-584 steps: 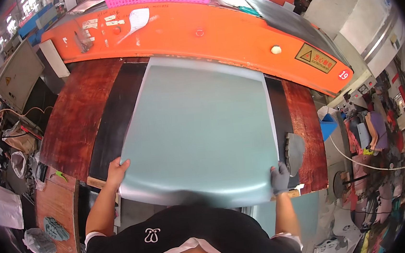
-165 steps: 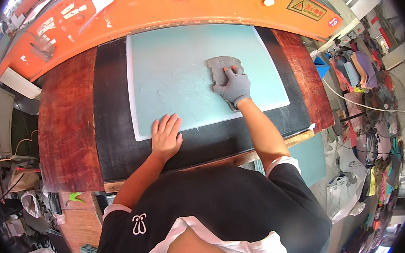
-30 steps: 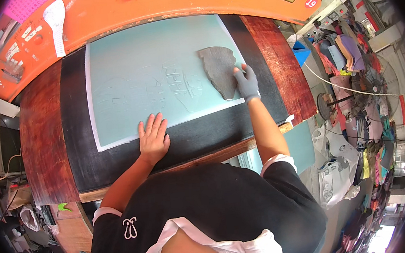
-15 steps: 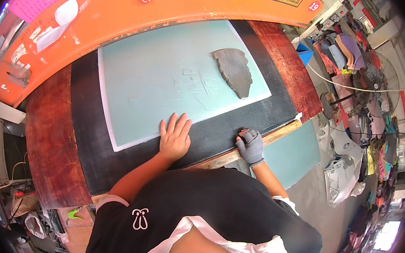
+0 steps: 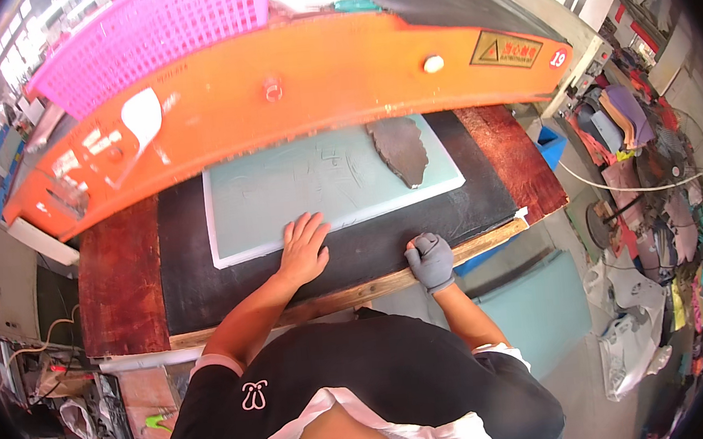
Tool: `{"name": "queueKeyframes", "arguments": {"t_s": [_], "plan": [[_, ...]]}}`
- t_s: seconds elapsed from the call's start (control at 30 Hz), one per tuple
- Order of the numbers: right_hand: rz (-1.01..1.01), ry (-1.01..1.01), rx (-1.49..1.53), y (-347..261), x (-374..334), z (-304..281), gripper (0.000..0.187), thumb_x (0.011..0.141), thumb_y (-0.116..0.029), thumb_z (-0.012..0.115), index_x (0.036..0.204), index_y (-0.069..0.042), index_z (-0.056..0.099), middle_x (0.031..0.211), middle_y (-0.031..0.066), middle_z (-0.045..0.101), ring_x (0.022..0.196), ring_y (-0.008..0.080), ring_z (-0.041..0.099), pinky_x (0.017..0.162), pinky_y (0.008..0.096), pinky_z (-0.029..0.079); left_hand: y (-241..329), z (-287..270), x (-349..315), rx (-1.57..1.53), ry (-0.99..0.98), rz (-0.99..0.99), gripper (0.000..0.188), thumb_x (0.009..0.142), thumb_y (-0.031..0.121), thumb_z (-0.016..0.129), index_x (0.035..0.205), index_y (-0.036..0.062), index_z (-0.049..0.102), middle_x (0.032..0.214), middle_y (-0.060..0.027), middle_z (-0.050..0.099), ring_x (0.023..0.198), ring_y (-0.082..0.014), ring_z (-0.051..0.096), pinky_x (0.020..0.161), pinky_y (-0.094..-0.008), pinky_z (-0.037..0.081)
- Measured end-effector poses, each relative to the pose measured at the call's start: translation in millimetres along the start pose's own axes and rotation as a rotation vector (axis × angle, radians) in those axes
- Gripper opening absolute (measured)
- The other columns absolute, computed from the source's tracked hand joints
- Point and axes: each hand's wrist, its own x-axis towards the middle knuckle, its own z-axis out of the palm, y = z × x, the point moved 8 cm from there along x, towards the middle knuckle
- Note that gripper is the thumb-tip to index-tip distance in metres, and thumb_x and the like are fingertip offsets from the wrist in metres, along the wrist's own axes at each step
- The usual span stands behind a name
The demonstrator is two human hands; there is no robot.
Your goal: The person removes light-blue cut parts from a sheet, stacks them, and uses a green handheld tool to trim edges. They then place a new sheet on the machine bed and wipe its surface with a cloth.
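A pale blue-green sheet [image 5: 283,200] with a white edge lies on a black board [image 5: 346,257]. Its surface carries several cut or pressed outlines. My bare left hand [image 5: 305,247] rests with fingers stretched out across the sheet's near edge. On the sheet's right part lies a flat dark grey piece [image 5: 401,152] with a jagged outline. My right hand [image 5: 431,261], in a grey glove with bare fingertips, is curled closed at the board's front, by the wooden strip [image 5: 382,284]. Whatever may be inside its fingers is hidden.
An orange machine beam [image 5: 217,118] with buttons spans above the far part of the sheet. A pink basket [image 5: 161,44] stands on top. Reddish-brown panels [image 5: 123,281] flank the board. Another blue-green sheet [image 5: 535,308] is lower right; material scraps [image 5: 619,121] hang at right.
The view has shifted, showing more of the basket and the machine's top. The orange beam now hides the sheet's far edge. Both hands keep nearly the same places and poses.
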Motion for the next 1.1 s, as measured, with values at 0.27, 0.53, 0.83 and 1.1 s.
{"name": "queueKeyframes", "arguments": {"t_s": [0.27, 0.53, 0.83, 1.1], "plan": [[0.193, 0.059, 0.418, 84, 147, 49, 0.018, 0.086, -0.019, 0.056, 0.079, -0.002, 0.057, 0.073, 0.0086, 0.056, 0.069, 0.0181, 0.054, 0.062, 0.0336, 0.043, -32, -24, -1, 0.042, 0.192, -0.142, 0.016, 0.072, 0.022, 0.066, 0.071, 0.0095, 0.056, 0.076, -0.0069, 0.051, 0.076, -0.0266, 0.052, 0.065, -0.0392, 0.043], [0.296, 0.200, 0.782, 176, 314, 51, 0.021, 0.091, -0.020, 0.045, 0.077, -0.005, 0.048, 0.073, -0.0007, 0.045, 0.066, 0.0099, 0.042, 0.061, 0.0249, 0.038, -112, -23, 74, 0.235, 0.381, -0.207, 0.016, 0.071, 0.023, 0.064, 0.065, 0.0117, 0.054, 0.071, -0.0047, 0.049, 0.072, -0.0239, 0.053, 0.062, -0.0368, 0.044], [-0.278, -0.264, 0.052, 89, 193, 135, 0.036, 0.074, -0.037, 0.065, 0.096, -0.010, 0.058, 0.093, 0.0107, 0.057, 0.088, 0.0320, 0.052, 0.079, 0.0439, 0.039, -130, -21, 101, 0.347, 0.330, -0.222, 0.018, 0.073, 0.024, 0.061, 0.064, 0.0116, 0.052, 0.072, -0.0060, 0.047, 0.073, -0.0249, 0.051, 0.062, -0.0371, 0.044], [-0.380, -0.241, 0.002, 85, 189, 145, 0.037, 0.073, -0.037, 0.065, 0.096, -0.008, 0.061, 0.092, 0.0123, 0.057, 0.085, 0.0321, 0.052, 0.077, 0.0445, 0.039, -141, -16, 96, 0.194, 0.237, -0.324, 0.023, 0.076, 0.028, 0.061, 0.068, 0.0079, 0.056, 0.076, -0.0094, 0.049, 0.080, -0.0282, 0.051, 0.071, -0.0410, 0.044]]}}
